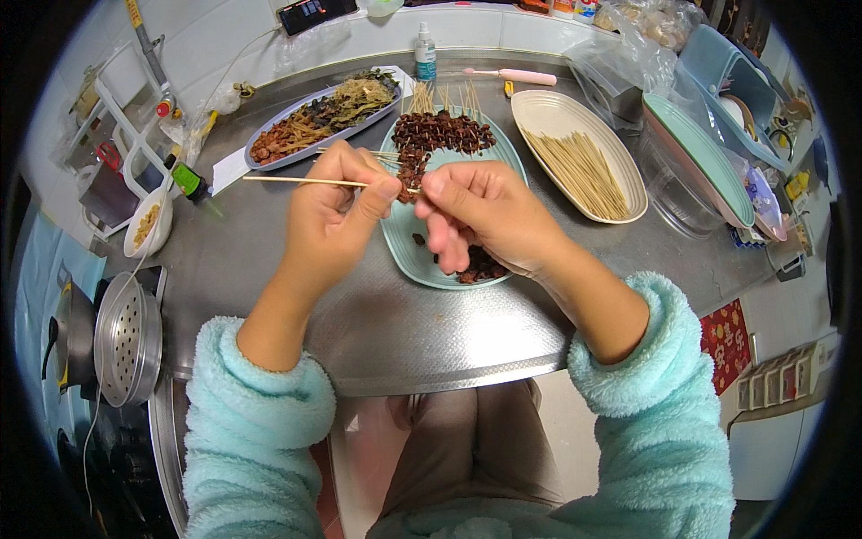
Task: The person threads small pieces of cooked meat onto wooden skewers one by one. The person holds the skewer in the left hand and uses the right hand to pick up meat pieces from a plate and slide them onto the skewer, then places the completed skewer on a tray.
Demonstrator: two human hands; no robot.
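My left hand (340, 212) pinches a thin wooden skewer (296, 180) between thumb and fingers, its long end pointing left. My right hand (485, 212) meets the other end, thumb and forefinger closed at the tip; a small piece of dark meat seems to be there, partly hidden. Both hands are above a light green oval plate (404, 259). Skewers threaded with dark meat pieces (444, 131) lie on its far part, sticks pointing away. Loose dark meat pieces (481, 267) lie at its near edge, partly behind my right hand. A cream oval plate (532, 104) holds bare wooden skewers (579, 172).
A lavender oval plate (252, 162) of mixed food stands at the back left on the metal counter (377, 343). Behind are a spray bottle (425, 54) and a pink-handled tool (527, 77). A white bowl (156, 236) and steamer pot (124, 340) stand left, stacked plates (700, 155) right.
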